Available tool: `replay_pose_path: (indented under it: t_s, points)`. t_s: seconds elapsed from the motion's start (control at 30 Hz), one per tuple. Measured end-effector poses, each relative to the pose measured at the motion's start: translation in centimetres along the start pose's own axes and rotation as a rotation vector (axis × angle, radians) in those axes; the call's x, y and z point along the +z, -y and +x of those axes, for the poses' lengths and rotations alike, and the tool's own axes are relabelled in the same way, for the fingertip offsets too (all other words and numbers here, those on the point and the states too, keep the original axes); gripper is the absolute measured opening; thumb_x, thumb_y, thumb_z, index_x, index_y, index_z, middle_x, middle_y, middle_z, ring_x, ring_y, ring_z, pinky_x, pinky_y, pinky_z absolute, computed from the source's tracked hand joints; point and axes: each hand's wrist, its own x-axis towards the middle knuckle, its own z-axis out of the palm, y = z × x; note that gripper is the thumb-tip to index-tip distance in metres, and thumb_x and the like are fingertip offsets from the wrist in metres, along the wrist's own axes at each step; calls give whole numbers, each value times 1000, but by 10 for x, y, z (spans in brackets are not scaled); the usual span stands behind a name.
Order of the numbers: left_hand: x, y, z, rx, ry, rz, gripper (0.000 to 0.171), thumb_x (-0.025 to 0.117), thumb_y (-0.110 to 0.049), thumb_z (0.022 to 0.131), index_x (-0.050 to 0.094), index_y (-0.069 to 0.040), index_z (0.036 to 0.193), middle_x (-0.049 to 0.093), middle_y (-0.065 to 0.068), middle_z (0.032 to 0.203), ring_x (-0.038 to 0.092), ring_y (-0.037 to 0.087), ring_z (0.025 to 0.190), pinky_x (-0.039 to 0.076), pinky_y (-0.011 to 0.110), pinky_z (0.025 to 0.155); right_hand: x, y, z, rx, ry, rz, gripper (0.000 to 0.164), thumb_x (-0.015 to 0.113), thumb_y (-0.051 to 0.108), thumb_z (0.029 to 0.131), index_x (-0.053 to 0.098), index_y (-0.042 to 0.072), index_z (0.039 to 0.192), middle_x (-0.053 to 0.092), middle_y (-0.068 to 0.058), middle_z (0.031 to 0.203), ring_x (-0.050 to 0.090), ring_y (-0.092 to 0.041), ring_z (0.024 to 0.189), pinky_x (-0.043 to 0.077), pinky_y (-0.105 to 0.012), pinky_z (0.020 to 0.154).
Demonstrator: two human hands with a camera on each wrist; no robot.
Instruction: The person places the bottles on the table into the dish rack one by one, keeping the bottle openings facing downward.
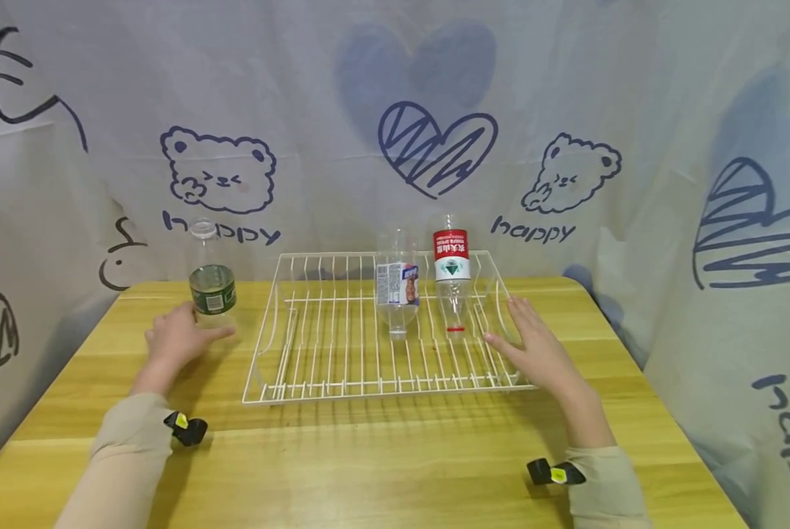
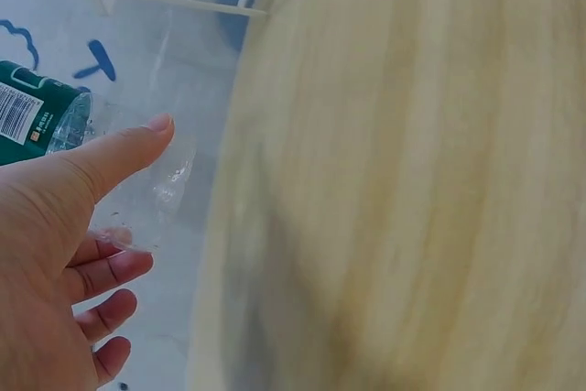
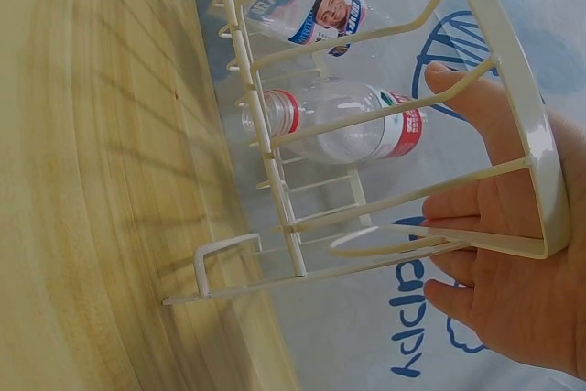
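Observation:
My left hand [image 1: 181, 338] holds a clear plastic bottle with a green label [image 1: 213, 290] low on its body, thumb on one side and fingers on the other. The bottle stays upright, its base above the tabletop in the left wrist view. At the right end of a white wire rack [image 1: 342, 389], my right hand [image 1: 539, 349] has its fingers extended beside the rails; whether it touches them I cannot tell. Two bottles stand upside down in the rack: one with a white and blue label [image 1: 395, 285], the other with a red and white label [image 1: 450, 253].
Under the rack is a wood-grain table [image 1: 342, 470]. A pale curtain [image 1: 328, 95] with drawn hearts and bears hangs behind it and at both sides. Both wrists wear small black camera mounts [image 1: 186, 428].

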Motion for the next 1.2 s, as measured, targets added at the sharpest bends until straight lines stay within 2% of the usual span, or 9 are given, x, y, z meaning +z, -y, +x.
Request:
replay_pose_path:
  t_s: [0.17,0.4,0.63,0.8,1.03,1.2]
  points:
    - [-12,-10,-4,32,-63,17,89,67,-73,73,55,2,119,57,29,114,42,48,102,28,62,85,0,0,0,-3,-1,-3,91,43,63,95,9,4,156,3,-15,164,2,-37,152,9,-55,121]
    - [-35,-29,-14,79,-130,85,85,73,-66,73,53,3,116,55,26,107,39,45,100,28,60,83,-1,2,-1,-4,-7,-21,91,44,62,95,11,3,155,4,-16,164,5,-38,151,11,-55,121]
    - [-53,-48,-26,127,-158,140,84,76,-54,76,47,1,131,51,26,126,33,50,117,24,64,92,-2,3,-1,-20,-27,-62,92,46,61,95,11,2,155,5,-17,163,6,-38,151,11,-55,121]
    - [-64,-63,-35,183,-204,189,76,78,-46,76,48,-2,130,51,26,127,34,48,116,24,63,92,-2,5,-2,-38,-47,-105,93,46,62,94,11,2,155,6,-18,163,7,-38,151,12,-54,121]
    - [-76,-87,-47,251,-242,276,78,79,-43,76,47,0,132,50,28,130,35,49,118,27,63,93,-2,7,-2,-67,-74,-145,92,49,60,94,12,1,155,8,-19,163,9,-38,151,12,-54,121]
    - [-77,-102,-54,322,-292,326,76,82,-42,72,49,-1,127,53,25,124,37,47,116,29,62,91,-4,11,-3,-108,-119,-159,92,50,60,93,14,1,154,11,-19,162,12,-39,151,14,-54,121]
